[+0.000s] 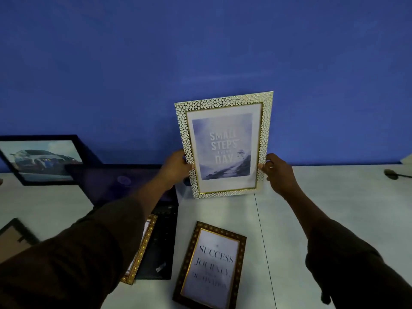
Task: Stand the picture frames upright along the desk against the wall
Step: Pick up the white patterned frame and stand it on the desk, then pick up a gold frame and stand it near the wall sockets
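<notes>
At the far left, a black-framed car picture (42,159) stands leaning against the blue wall (200,52), resting on the white bench (334,208). At the near left edge a dark frame (15,237) lies on the bench, only partly in view; its content cannot be read. Right of the car picture sits an open laptop (124,186), its dark screen facing the camera and its keyboard running toward the near side. A gold-patterned frame (142,246) lies partly over the laptop's left side, mostly hidden by the left sleeve (78,253).

The left hand (176,168) is closed on the left edge of the white-and-gold pebbled frame (223,146), thumb on the front face. This frame shows the words "SMALL STEPS EVERY DAY" and is held upright at centre, slightly tilted, in front of the wall. Whether its bottom edge touches the bench, and whether its top touches the wall, cannot be determined. The right hand (278,172) is closed on the frame's right edge, fingertips pinching the border.

Near centre, a dark brown frame with gold trim (211,266), reading "SUCCESS" and further text, lies flat and face up on the bench, apart from the held frame.

At the far right edge a small dark object (392,173) rests on the bench; its identity is unclear.
</notes>
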